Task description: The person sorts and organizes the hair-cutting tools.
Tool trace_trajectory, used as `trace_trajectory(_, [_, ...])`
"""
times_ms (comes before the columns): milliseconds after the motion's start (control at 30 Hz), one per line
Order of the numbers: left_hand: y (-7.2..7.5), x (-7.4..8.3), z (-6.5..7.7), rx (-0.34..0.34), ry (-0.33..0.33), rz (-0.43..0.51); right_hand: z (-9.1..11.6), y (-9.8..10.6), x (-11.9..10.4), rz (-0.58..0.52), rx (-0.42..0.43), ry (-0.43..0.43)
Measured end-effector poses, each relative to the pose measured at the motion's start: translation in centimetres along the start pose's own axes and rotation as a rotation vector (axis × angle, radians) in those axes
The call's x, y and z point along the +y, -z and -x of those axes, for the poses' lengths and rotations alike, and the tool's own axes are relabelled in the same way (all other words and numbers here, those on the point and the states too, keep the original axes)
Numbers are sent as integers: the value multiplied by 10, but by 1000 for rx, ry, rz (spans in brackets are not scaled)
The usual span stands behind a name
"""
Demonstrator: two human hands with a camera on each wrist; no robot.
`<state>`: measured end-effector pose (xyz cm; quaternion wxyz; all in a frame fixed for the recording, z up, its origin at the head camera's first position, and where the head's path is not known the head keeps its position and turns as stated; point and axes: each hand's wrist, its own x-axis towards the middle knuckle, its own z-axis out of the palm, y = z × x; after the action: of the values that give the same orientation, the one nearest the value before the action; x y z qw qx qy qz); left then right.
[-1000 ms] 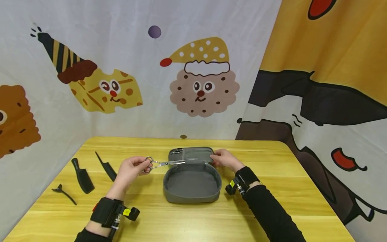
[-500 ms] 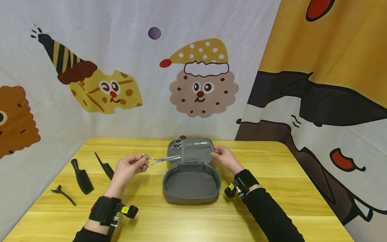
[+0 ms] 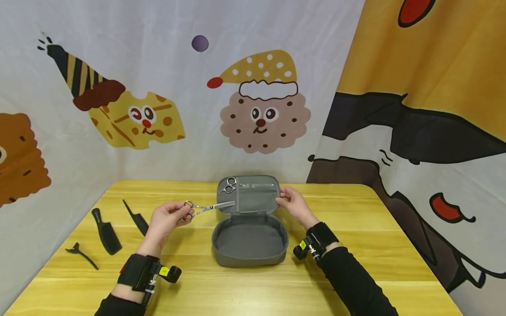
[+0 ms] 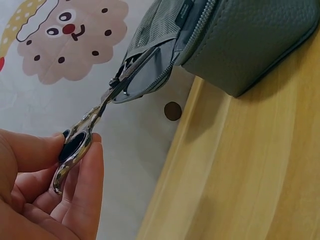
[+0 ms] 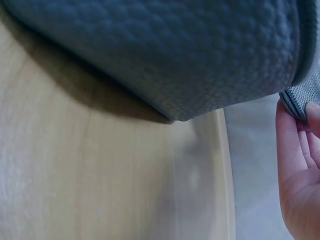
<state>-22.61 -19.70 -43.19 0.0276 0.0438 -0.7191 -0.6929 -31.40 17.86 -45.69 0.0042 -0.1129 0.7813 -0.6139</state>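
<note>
My left hand [image 3: 165, 221] pinches the finger rings of silver thinning scissors [image 3: 205, 207] between thumb and fingers. Their toothed blade points right, in front of the mesh pocket [image 3: 257, 202] inside the raised lid of a grey zip case [image 3: 250, 260]; in the left wrist view the blade tips lie along the pocket's edge [image 4: 150, 47]. With thumb and fingers my right hand [image 3: 296, 206] grips the lid's right edge. A second pair of scissors [image 3: 229, 188] sits in the lid, rings sticking out at the left and blades in the pocket.
On the wooden table's left side lie a wide black comb [image 3: 108, 237], a black tail comb [image 3: 139, 220] partly behind my left hand, and a small black hair clip [image 3: 82, 255]. A printed curtain [image 3: 205, 131] hangs behind the table's back edge.
My right hand has tilted the lid up from leaning far back to more upright. The thinning scissors moved slightly left and their blade now slants up a little towards the pocket.
</note>
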Motion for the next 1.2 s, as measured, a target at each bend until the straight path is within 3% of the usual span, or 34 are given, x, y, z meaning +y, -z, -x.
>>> trace_trajectory(333, [1,8,-3,-29,131,70,3,0,-3,12,5,20])
trace_trajectory(800, [-2,7,-16,-119,187,71,3,1,-2,-18,-9,42])
trace_trajectory(1033, [-8,5,-27,-134,167,14,4,2,0,-25,-10,53])
trace_trajectory(1200, [-13,-1,-33,-121,88,-16,4,1,-1,-6,4,49])
